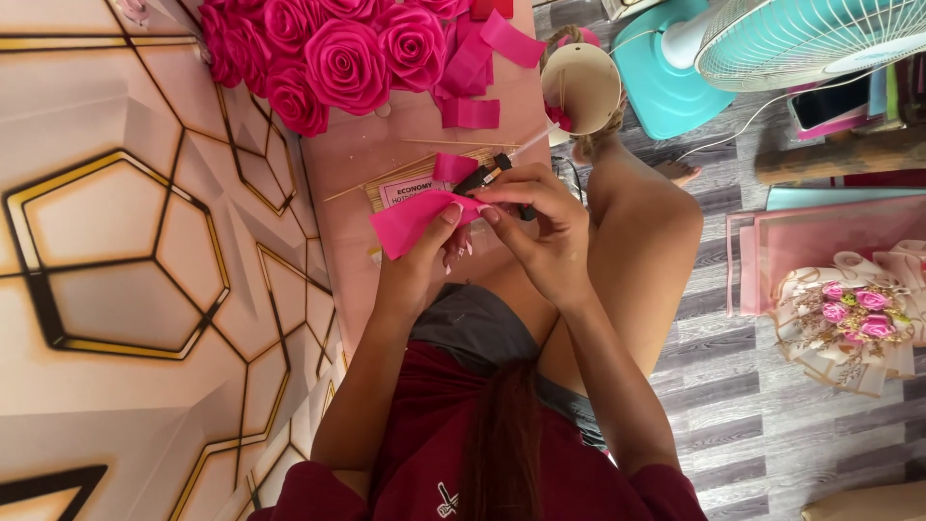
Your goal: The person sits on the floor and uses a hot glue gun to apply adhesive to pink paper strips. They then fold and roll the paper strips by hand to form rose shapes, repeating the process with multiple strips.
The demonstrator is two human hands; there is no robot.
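Under the hands, on the pink board [424, 135], lay a flat packet [410, 188] of thin sticks, pale with a pink-edged white label facing up, half hidden by the ribbon and fingers. A loose stick [458, 144] lay just above it. And the grip: the left hand [420, 260] had thumb and fingers pinched together on a folded pink ribbon [410, 222], which sat low over the board's near end, right above the packet. The right hand [545, 227] was closed around a black glue gun [492, 174], its tip touching the ribbon's upper fold; a pale glue stick [535, 143] poked out behind it.

Further up, a heap of pink roses [338, 48] crowded the board's far end, with cut ribbon strips [477, 72] scattered beside them. A beige cone [579, 87] wrapped in twine stood just off the board's edge, near the person's bare knee [646, 203]. That knee and thigh lay close beside the right hand.

To the right, on the grey plank floor [752, 425], stood a teal fan [762, 43] with its cable trailing, a phone [830, 101] next to it, a stack of pink sheets [830, 241], and a small bouquet [854, 318] in cream wrapping. To the left, a peach panel [125, 270] with gold hexagon lines filled the view.
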